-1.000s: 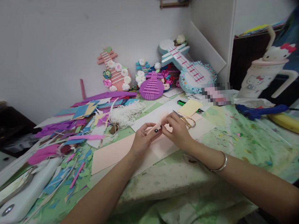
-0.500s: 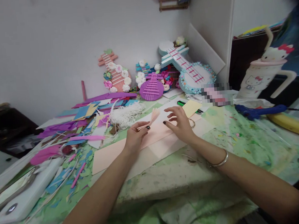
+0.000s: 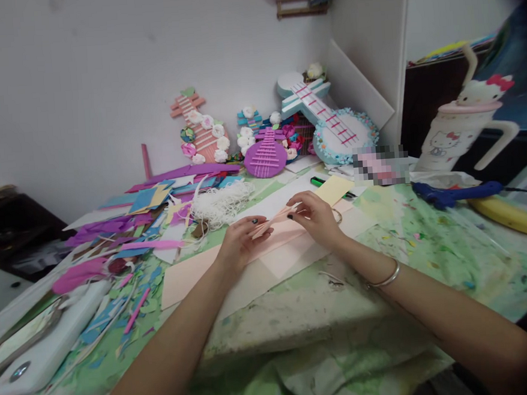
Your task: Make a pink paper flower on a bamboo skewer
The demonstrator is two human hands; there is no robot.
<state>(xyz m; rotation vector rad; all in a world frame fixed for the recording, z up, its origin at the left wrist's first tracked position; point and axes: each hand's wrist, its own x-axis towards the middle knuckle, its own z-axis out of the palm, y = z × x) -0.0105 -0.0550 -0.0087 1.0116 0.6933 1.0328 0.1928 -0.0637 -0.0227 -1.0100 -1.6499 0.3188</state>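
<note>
Cloth [image 3: 326,313], stained green and cream, covered your worktop [image 3: 273,335] and sagged over its near edge. Off to your left lay a flat white slab [image 3: 52,338] with a dark oval on it, close to blue and green paper scraps [image 3: 148,293]. A silver bangle [image 3: 393,272] circled your right wrist. Ahead of it, your left hand [image 3: 239,241] was closed on one end of a narrow, pale pink folded paper [image 3: 276,222], and your right hand [image 3: 319,220] pinched the other end, so the paper spanned the gap between them, above a peach sheet [image 3: 192,280] lying aslant. Just past your right hand showed a gold loop [image 3: 338,215], partly hidden, then a yellow card [image 3: 335,188] and a green marker [image 3: 318,181]. White string [image 3: 223,203] sat in a tangled heap beyond your left hand. On the right, a blue glue gun [image 3: 457,192] lay beside a long yellow object [image 3: 513,217], with a white tumbler [image 3: 460,135] behind them. Farthest back, a purple lute model [image 3: 265,159] stood between a pink one [image 3: 209,138] and a larger blue-and-white one [image 3: 344,134]
</note>
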